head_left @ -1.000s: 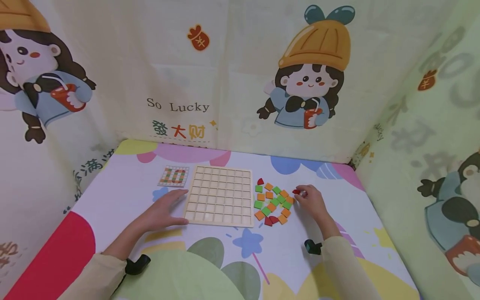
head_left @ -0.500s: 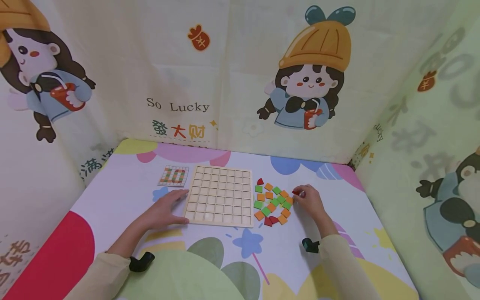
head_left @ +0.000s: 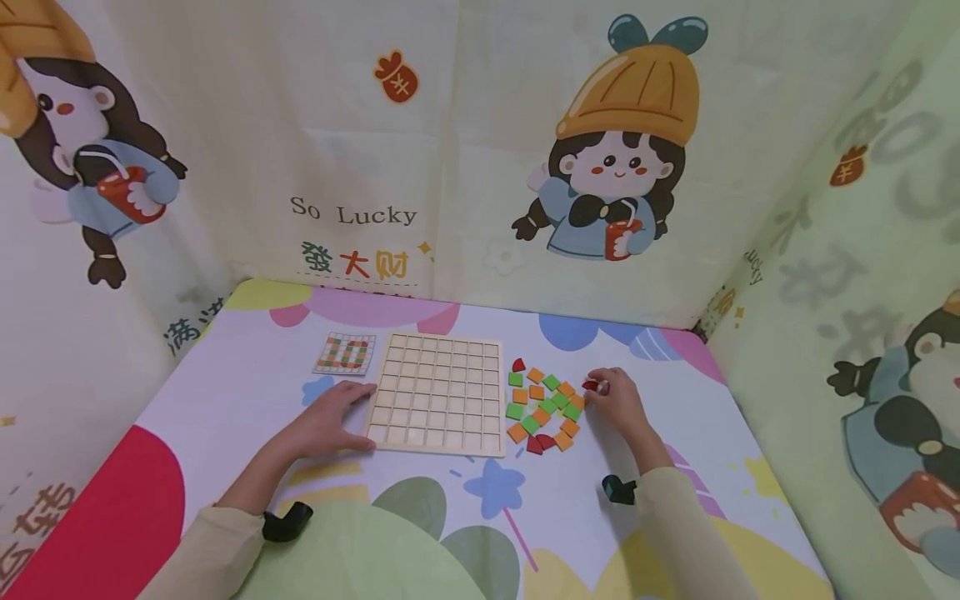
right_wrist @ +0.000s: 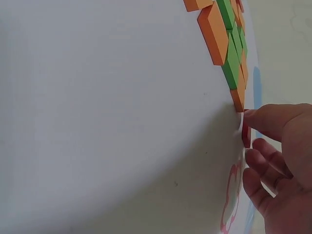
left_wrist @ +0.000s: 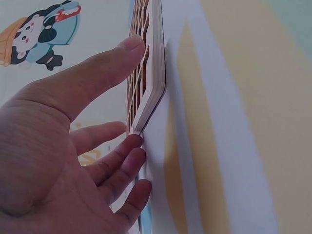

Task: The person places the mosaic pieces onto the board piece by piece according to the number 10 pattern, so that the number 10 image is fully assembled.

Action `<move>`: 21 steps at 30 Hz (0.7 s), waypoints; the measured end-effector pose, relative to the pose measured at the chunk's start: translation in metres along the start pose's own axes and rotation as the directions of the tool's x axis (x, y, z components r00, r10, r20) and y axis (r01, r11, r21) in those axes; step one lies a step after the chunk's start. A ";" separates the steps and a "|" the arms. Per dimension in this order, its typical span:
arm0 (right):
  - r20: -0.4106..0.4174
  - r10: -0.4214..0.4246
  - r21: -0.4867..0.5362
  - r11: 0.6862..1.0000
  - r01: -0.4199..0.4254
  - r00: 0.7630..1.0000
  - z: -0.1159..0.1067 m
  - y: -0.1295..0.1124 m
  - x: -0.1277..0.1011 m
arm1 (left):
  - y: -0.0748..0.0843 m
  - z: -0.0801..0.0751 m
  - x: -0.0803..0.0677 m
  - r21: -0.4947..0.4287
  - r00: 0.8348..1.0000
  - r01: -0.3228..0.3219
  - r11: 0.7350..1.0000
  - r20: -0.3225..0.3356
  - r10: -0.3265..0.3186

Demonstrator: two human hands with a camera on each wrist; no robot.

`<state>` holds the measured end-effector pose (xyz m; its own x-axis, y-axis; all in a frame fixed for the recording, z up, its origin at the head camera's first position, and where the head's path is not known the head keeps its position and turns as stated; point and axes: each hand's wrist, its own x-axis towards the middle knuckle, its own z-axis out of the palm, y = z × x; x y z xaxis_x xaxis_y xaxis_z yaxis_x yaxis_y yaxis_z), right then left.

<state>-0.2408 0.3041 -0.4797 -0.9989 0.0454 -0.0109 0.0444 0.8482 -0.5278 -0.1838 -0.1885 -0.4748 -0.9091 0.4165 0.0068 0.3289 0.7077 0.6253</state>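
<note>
- Two hands lie on the table [head_left: 225, 400] in the head view. The left hand [head_left: 326, 421] rests flat, with straight fingers against the left edge of the wooden grid board [head_left: 438, 393]. The right hand [head_left: 618, 404] pinches a red piece [head_left: 591, 385] at the right border of the pile of orange, green and red tiles [head_left: 543, 407]. Only this view shows the pattern card [head_left: 345, 352], just beside the far left corner of the board, and the cartoon cloth walls [head_left: 480, 150].
- Left wrist view: the left hand [left_wrist: 63, 156] is close. Its thumb [left_wrist: 97, 73] reaches along the board [left_wrist: 153, 63] edge, and the other fingers [left_wrist: 122, 165], slightly apart, touch the near corner. The board's thickness is clear here, not from the head.
- Right wrist view: the right hand [right_wrist: 280, 161] holds the red piece [right_wrist: 246, 134] between thumb and forefinger, low on the table, touching the end of the tile row [right_wrist: 229, 44]. The tiles appear as thick blocks here.
</note>
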 end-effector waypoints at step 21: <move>-0.006 0.057 0.008 0.998 -0.057 0.998 0.000 0.001 -0.003 | -0.003 0.002 0.008 0.025 0.996 0.090 0.996 0.028 -0.090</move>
<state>-0.2376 0.3051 -0.4803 -0.9946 0.0969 -0.0363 0.1013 0.8399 -0.5333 -0.1913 -0.1862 -0.4783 -0.9275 0.3669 -0.0719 0.2523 0.7561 0.6039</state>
